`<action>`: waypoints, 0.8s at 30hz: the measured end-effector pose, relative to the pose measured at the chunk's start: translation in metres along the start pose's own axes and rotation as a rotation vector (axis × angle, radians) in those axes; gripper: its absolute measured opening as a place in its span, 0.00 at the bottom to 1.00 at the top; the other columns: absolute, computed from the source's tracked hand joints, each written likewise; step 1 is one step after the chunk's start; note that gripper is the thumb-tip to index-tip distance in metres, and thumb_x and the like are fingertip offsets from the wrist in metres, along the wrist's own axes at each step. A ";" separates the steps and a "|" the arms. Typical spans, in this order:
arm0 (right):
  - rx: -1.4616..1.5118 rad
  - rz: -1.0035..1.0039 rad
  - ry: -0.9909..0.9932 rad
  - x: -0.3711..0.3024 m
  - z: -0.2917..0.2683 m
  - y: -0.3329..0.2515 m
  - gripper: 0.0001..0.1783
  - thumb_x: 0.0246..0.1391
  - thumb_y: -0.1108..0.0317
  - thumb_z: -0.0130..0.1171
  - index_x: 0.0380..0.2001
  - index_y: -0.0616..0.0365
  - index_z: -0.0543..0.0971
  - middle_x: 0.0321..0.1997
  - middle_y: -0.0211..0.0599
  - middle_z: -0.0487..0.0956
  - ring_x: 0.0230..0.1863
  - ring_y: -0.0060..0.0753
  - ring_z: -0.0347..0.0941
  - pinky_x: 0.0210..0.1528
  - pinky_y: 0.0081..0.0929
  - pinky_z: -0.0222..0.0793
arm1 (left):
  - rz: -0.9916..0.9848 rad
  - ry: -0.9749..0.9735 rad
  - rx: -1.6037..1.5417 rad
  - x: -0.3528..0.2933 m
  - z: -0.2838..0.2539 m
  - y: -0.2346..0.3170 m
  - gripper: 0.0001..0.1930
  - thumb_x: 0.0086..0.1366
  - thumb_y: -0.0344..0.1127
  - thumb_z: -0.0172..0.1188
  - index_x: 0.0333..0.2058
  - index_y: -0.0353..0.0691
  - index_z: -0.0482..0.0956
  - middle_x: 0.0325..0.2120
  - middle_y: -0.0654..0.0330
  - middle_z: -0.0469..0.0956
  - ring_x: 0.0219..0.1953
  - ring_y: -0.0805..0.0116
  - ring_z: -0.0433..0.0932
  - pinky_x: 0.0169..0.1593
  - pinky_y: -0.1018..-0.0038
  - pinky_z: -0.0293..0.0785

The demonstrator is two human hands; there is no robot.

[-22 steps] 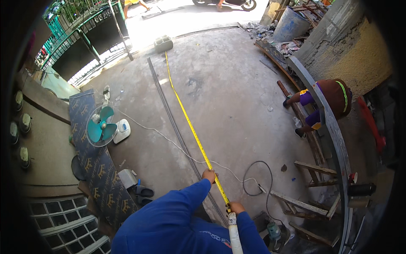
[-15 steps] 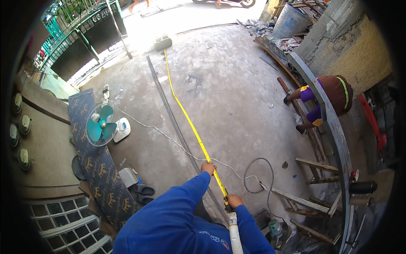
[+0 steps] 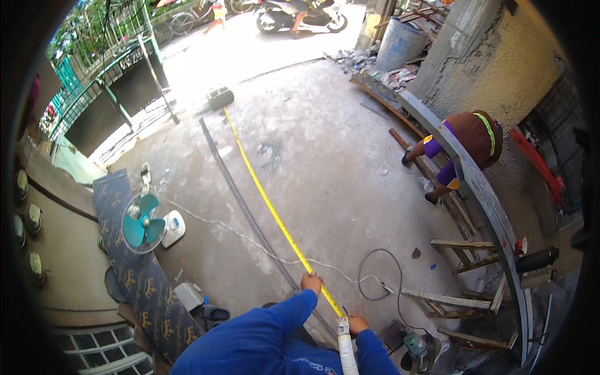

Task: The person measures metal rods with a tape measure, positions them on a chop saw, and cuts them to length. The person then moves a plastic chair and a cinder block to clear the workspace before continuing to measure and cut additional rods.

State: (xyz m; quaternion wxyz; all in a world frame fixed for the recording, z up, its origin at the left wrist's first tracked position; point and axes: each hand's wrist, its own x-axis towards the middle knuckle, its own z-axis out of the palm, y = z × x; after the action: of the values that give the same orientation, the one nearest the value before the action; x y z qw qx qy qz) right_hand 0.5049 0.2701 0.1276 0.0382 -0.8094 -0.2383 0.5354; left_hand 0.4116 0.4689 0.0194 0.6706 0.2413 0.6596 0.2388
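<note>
A long yellow tape measure (image 3: 269, 203) runs taut from a hollow concrete block (image 3: 220, 98) at the far end of the floor back to my hands. My left hand (image 3: 312, 282) is closed around the blade, a short way ahead of the other hand. At the near end, my right hand (image 3: 358, 324) is closed at the tape's case, most of which is hidden behind a white, wrapped pole (image 3: 346, 350) in front of me. Dark metal bars (image 3: 240, 187) lie on the concrete left of the tape, roughly alongside it.
A teal fan (image 3: 144, 222) stands at left by a patterned board (image 3: 134, 275). A white cord (image 3: 219, 224) crosses under the tape. At right are a green power tool (image 3: 417, 344), wooden frames (image 3: 462, 300), a long grey beam (image 3: 475, 181) and a bending person (image 3: 469, 140). A motorcycle (image 3: 300, 19) stands beyond.
The view has tilted up, so more of the street and the whole motorcycle show. My hands sit lower in the picture, still on the tape measure. The case is now mostly hidden.
</note>
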 end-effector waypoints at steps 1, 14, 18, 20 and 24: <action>-0.089 -0.040 0.024 0.005 0.004 0.008 0.20 0.57 0.54 0.52 0.40 0.53 0.86 0.47 0.49 0.84 0.48 0.56 0.80 0.53 0.45 0.73 | -0.018 0.007 0.051 -0.002 -0.002 0.000 0.10 0.75 0.35 0.51 0.43 0.31 0.72 0.25 0.53 0.79 0.24 0.64 0.79 0.28 0.65 0.77; 0.016 0.164 -0.056 0.002 0.022 0.059 0.23 0.56 0.51 0.51 0.42 0.53 0.86 0.48 0.48 0.84 0.50 0.54 0.80 0.54 0.45 0.74 | -0.195 -0.119 0.026 -0.018 -0.005 -0.036 0.09 0.75 0.33 0.50 0.45 0.33 0.71 0.28 0.51 0.81 0.25 0.59 0.81 0.27 0.63 0.82; -0.158 0.089 0.012 -0.014 0.010 0.034 0.23 0.55 0.51 0.51 0.43 0.53 0.86 0.49 0.49 0.83 0.51 0.55 0.79 0.56 0.45 0.73 | -0.223 -0.099 -0.016 -0.013 -0.004 -0.044 0.09 0.75 0.33 0.49 0.45 0.33 0.71 0.27 0.51 0.81 0.25 0.59 0.82 0.27 0.62 0.82; -0.177 0.108 0.068 -0.016 0.005 0.019 0.23 0.55 0.51 0.50 0.44 0.52 0.86 0.50 0.49 0.83 0.52 0.56 0.79 0.56 0.46 0.73 | -0.254 -0.075 -0.022 -0.002 -0.004 -0.044 0.08 0.75 0.33 0.49 0.45 0.34 0.71 0.27 0.51 0.81 0.25 0.59 0.81 0.27 0.62 0.82; -0.126 0.111 0.145 -0.017 -0.005 -0.018 0.24 0.55 0.52 0.49 0.45 0.52 0.86 0.51 0.49 0.83 0.52 0.57 0.78 0.57 0.47 0.72 | -0.238 -0.065 -0.067 0.025 0.002 -0.032 0.07 0.75 0.32 0.50 0.45 0.35 0.71 0.26 0.52 0.80 0.25 0.59 0.81 0.28 0.61 0.81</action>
State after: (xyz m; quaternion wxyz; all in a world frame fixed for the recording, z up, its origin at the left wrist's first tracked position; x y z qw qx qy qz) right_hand 0.4977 0.2800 0.1505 -0.0254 -0.8586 -0.2231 0.4609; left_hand 0.4137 0.4604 -0.0207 0.7230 0.1465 0.6530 0.1715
